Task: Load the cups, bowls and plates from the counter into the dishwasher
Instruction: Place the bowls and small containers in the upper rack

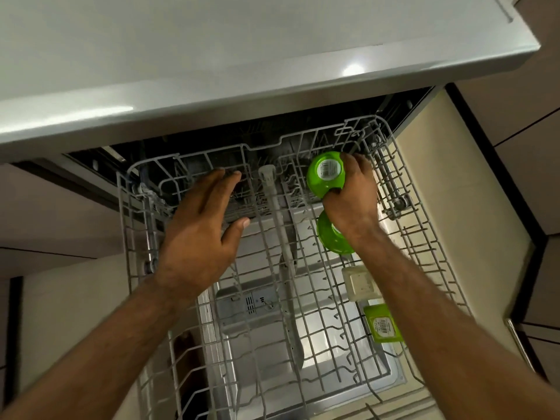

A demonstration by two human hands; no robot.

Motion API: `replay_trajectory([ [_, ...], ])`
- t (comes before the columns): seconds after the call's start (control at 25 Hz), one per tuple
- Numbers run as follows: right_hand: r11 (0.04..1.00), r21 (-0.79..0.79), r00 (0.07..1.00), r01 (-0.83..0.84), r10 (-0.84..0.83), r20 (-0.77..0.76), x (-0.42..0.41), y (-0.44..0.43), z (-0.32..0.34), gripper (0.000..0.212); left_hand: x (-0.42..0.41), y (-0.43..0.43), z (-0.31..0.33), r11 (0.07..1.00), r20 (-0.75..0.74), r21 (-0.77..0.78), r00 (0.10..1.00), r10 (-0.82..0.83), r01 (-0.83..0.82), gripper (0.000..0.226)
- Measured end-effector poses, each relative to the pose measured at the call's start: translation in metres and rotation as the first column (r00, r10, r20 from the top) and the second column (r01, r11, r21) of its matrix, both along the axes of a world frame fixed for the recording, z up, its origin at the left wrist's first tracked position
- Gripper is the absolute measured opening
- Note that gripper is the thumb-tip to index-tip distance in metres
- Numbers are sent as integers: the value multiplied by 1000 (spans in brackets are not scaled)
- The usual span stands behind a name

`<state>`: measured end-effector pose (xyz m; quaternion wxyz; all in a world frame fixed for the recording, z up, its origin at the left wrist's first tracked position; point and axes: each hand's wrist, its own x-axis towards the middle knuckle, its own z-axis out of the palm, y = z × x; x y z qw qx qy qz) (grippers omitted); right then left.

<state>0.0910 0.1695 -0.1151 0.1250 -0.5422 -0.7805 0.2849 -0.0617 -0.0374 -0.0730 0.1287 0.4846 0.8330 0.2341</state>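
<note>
Two hands: yours, both out over the dishwasher's pulled-out wire rack, in the head view.
Your left hand: fingers straight and spread, palm down over the rack's far left part; whether it touches the wires, you cannot tell.
Your right hand: fingers curled round a green cup, gripping it upside down at the rack's far right, sticker on its base facing you.
Under your right wrist: second green cup, in the rack, partly hidden.
Nearer you, right side: cream square dish, then green square dish.
Above: pale counter overhanging the rack's far edge.
</note>
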Motion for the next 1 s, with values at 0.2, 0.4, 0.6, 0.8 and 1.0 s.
replay_trajectory([
  [0.2,989,134,981,-70,93,-172,-13,-61,65,60,-6,-24,44,994,-62,112,998,23,-16,64],
  [0.4,982,158,926,-102,152,-346,-33,-127,131,51,-29,-51,101,969,-183,241,978,96,-50,57],
  [0.6,894,398,815,-206,382,-435,-83,-161,197,41,-70,-91,164,943,-230,295,946,229,-156,60],
  [0.8,843,454,765,-289,489,-419,-162,-185,240,40,-142,-130,203,923,-299,310,897,324,-229,63],
  [1.0,787,476,745,-391,575,-337,-267,-203,250,43,-239,-152,211,908,-323,328,872,368,-261,63],
])
